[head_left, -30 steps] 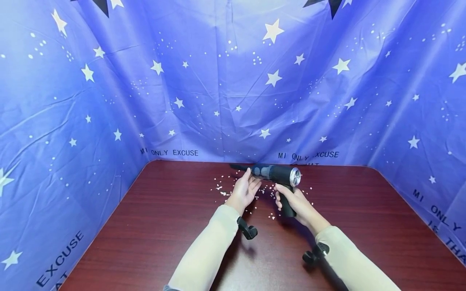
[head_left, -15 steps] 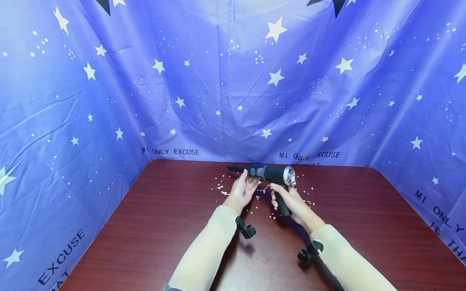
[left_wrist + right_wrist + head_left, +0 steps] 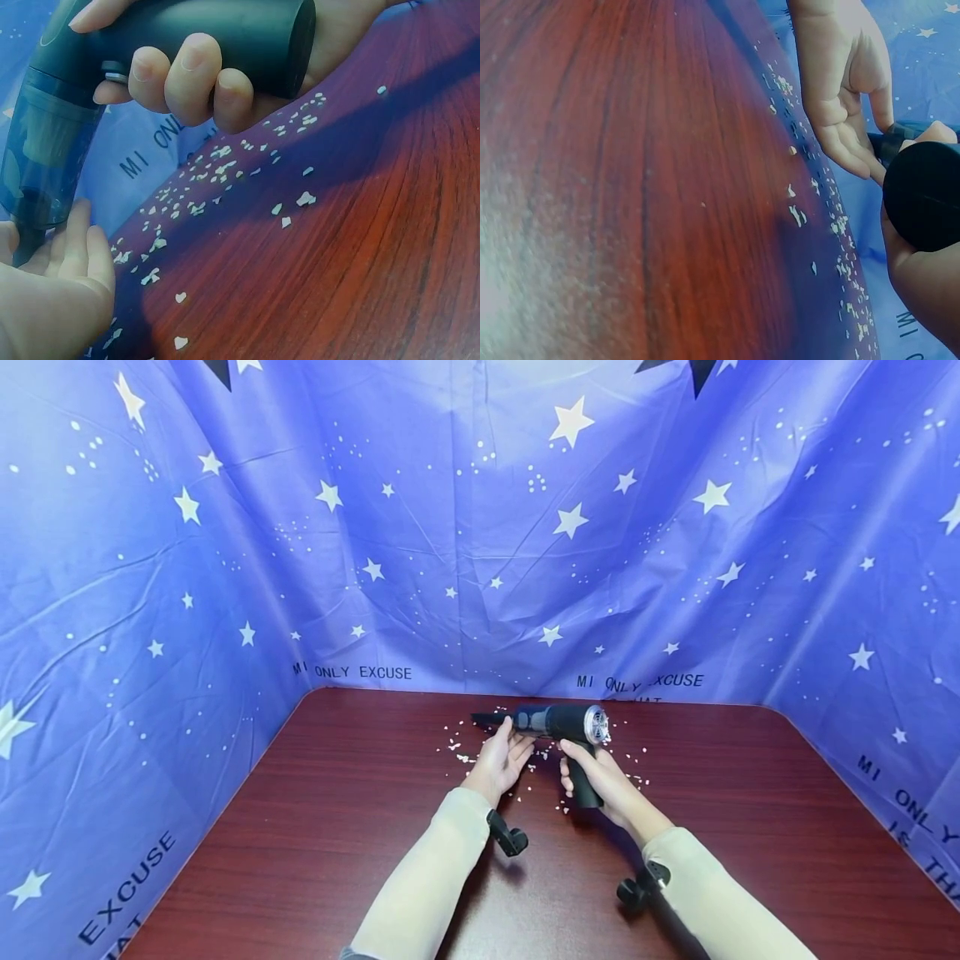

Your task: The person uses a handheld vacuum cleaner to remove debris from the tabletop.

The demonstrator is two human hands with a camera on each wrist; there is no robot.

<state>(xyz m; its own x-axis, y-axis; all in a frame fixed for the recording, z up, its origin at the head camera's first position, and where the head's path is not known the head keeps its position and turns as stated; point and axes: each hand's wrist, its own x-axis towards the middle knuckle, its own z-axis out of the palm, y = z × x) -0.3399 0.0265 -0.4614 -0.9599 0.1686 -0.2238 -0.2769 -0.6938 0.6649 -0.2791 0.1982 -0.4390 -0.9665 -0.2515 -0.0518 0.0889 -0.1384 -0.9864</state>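
A black handheld vacuum cleaner (image 3: 570, 722) with a clear dust cup (image 3: 531, 720), a silver rear end and a narrow dark nozzle (image 3: 486, 719) is held above the table, nozzle to the left. My right hand (image 3: 603, 774) grips its handle (image 3: 232, 41); the fingers wrap round it in the left wrist view, near a small button. At the front, my left hand (image 3: 504, 758) holds the vacuum where cup and nozzle meet, thumb on one side and fairly straight fingers on the other. Scattered white bits (image 3: 221, 161) lie on the table below. The nozzle's tip is hidden in both wrist views.
The dark red wood-grain table (image 3: 315, 827) reaches back to a blue star-printed cloth (image 3: 420, 527), which hangs behind it and along both sides. Black wrist cameras sit on both pale sleeves (image 3: 427, 868).
Both hands have shifted the vacuum slightly left. Since half a second ago its nozzle end has dipped a little lower. The grip of each hand looks the same.
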